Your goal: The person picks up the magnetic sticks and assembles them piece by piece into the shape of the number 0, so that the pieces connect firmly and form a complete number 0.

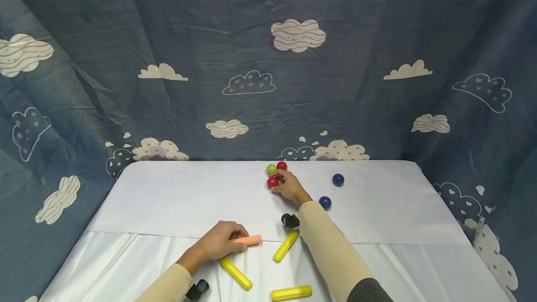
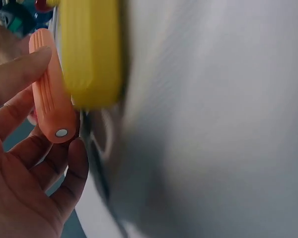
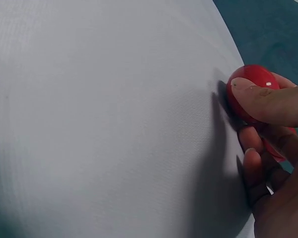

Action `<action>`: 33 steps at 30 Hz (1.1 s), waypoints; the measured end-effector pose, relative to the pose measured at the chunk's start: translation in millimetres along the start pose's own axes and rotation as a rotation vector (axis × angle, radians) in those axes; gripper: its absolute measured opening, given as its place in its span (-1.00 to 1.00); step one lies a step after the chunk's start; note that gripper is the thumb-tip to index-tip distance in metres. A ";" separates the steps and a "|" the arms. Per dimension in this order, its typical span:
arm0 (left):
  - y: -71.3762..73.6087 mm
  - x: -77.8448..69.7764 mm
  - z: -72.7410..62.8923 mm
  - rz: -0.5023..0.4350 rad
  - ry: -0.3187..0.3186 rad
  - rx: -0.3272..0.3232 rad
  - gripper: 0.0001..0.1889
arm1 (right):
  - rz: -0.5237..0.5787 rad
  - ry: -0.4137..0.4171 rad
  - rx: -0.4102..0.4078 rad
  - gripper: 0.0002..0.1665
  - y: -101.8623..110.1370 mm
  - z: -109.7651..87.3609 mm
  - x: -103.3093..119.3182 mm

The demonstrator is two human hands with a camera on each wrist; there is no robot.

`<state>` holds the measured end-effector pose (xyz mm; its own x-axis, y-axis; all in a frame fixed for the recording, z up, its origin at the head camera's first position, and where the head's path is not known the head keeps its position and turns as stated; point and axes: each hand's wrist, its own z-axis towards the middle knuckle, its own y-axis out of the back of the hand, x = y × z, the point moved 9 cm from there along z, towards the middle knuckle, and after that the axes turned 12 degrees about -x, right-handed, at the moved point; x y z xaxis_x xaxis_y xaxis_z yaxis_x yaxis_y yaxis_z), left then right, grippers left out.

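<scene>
My left hand pinches an orange ribbed toy stick between thumb and fingers, just over the front of the table. A silver dot shows in the end of the orange stick in the left wrist view. Further back, my right hand grips a red ball, thumb on its near side. Just behind that ball sit a green ball and a second red ball. One yellow stick lies close below my left hand.
Two more yellow sticks, one angled and one lying crosswise, are between my forearms. To the right of my right hand are two dark blue balls, one farther and one nearer. A cloud-patterned curtain surrounds the white-covered table.
</scene>
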<state>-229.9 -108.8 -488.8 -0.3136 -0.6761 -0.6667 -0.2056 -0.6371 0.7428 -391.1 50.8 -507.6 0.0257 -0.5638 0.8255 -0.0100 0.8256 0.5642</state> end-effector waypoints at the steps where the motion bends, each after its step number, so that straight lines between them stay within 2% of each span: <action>1: 2.5 1.4 3.1 0.007 0.010 -0.007 -0.82 | -0.004 -0.001 0.004 -0.55 -0.3 0.0 -0.2; 5: 15.2 9.6 22.4 0.045 0.044 -0.048 -0.81 | -0.001 -0.011 0.012 -0.55 -0.8 -0.9 -0.6; 10: 30.7 21.9 58.1 0.108 0.083 -0.121 -0.84 | -0.004 -0.007 0.010 -0.55 1.8 -2.5 -2.5; 17: 32.7 33.8 104.3 0.196 0.107 -0.129 -0.81 | 0.037 -0.036 -0.005 -0.54 1.1 -3.6 -6.0; 24: 32.3 53.7 129.3 0.251 0.223 -0.154 -0.81 | 0.043 -0.032 0.011 -0.53 -6.3 -7.4 -4.6; 29: 30.5 57.4 143.4 0.296 0.236 -0.156 -0.79 | 0.053 -0.044 -0.016 -0.54 -2.4 -7.6 -7.2; 33: 24.5 52.9 152.5 0.331 0.226 -0.137 -0.79 | 0.060 -0.054 -0.034 -0.55 3.6 -6.5 -9.3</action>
<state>-392.9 -103.8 -496.6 -0.1274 -0.9068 -0.4018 0.0020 -0.4053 0.9142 -384.9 59.2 -513.4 -0.0276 -0.5125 0.8582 0.0236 0.8580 0.5131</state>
